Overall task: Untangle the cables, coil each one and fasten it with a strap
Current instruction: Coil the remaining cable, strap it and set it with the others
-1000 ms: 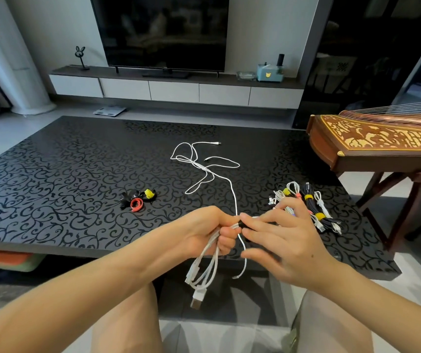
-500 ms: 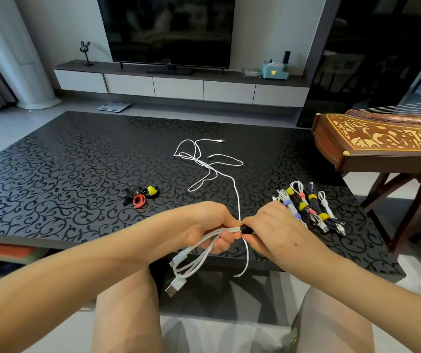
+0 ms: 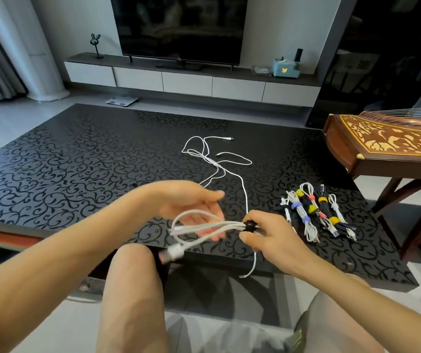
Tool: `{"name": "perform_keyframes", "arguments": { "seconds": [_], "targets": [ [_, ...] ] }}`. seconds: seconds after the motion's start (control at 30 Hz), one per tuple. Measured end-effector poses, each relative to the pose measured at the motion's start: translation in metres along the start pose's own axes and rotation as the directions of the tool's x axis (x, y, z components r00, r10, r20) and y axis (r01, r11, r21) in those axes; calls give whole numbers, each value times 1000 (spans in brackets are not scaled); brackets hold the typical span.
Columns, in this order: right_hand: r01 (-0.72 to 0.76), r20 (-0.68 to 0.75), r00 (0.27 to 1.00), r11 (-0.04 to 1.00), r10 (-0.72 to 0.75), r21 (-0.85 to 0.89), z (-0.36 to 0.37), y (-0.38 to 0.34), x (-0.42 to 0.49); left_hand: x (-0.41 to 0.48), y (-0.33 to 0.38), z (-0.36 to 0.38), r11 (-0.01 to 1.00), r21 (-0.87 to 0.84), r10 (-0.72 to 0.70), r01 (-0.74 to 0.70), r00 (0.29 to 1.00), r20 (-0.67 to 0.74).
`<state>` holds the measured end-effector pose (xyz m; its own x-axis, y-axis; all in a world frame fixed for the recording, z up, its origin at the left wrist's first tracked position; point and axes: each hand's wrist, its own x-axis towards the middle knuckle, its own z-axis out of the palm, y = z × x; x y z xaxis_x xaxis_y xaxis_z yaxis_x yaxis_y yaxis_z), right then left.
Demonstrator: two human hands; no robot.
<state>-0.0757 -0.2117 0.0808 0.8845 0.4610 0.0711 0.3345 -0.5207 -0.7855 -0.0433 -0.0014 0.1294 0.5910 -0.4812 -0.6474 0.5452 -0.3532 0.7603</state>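
Note:
My right hand [image 3: 273, 235] pinches a black strap [image 3: 249, 225] wrapped round one end of a coiled white cable [image 3: 204, 226]. The coil sticks out to the left over the table's front edge, and its USB plug [image 3: 172, 252] hangs at the lower left. My left hand [image 3: 191, 202] hovers just behind the coil with its fingers straight, holding nothing. Loose white cables [image 3: 217, 159] lie tangled mid-table; one strand [image 3: 246, 197] runs toward me and drops over the edge.
Several strapped cable bundles [image 3: 316, 212] lie in a row on the black patterned table [image 3: 51, 174] at the right. A wooden zither on a stand [image 3: 388, 149] stands past the table's right edge. A TV console [image 3: 186, 82] is against the far wall.
My left hand has let go of the coil and opened. My right hand now holds the coil alone by the strap, and the coil has swung out to the left.

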Motion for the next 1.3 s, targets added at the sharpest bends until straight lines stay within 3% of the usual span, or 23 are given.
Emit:
{"name": "perform_keyframes", "arguments": {
  "seconds": [0.1,0.23,0.4,0.5,0.57,0.63,0.7,0.8,0.87,0.93,1.0,1.1,1.17,1.23,1.3],
  "targets": [
    [-190,52,982,914,183,359,9,-7,12,-4,-27,-38,911,-373,92,-176,968,-232],
    [-360,209,927,575,313,735,31,-12,38,8,-74,-46,841,-461,104,-282,922,-373],
    [-465,319,879,493,354,735,86,-17,67,34,-99,-35,717,-518,309,-465,879,-363],
    [-522,385,850,471,361,711,124,-18,77,45,-101,-44,571,-582,323,-578,811,-488],
    [-524,382,851,532,362,665,141,-17,87,49,-104,-50,554,-528,249,-644,733,-633],
    [-484,398,868,688,298,540,145,-16,98,47,-110,-58,535,-457,183,-711,626,-758],
    [-435,416,871,805,263,402,146,-18,114,41,-120,-81,438,-429,124,-790,526,-842],
    [-317,174,944,918,281,237,150,-10,148,26,-133,-126,371,-427,-12,-825,456,-890],
    [-207,19,978,978,207,-24,156,-2,172,23,-138,-148,385,-443,-72,-810,452,-889],
    [-130,-13,991,960,131,-247,167,1,197,27,-139,-165,491,-420,-100,-764,429,-898],
    [-73,12,996,905,86,-419,181,4,222,36,-138,-176,665,-355,-94,-657,397,-913],
    [-38,55,993,741,101,-671,203,11,248,53,-138,-186,839,-268,-79,-473,381,-921],
    [-56,35,993,693,116,-718,209,15,254,62,-138,-187,932,-170,-49,-319,353,-934],
    [-97,-10,993,759,119,-644,210,21,256,70,-138,-187,976,-71,-1,-207,320,-947],
    [-158,-46,987,864,155,-477,203,24,256,74,-136,-185,975,-46,12,-216,264,-965]
  ]
}}
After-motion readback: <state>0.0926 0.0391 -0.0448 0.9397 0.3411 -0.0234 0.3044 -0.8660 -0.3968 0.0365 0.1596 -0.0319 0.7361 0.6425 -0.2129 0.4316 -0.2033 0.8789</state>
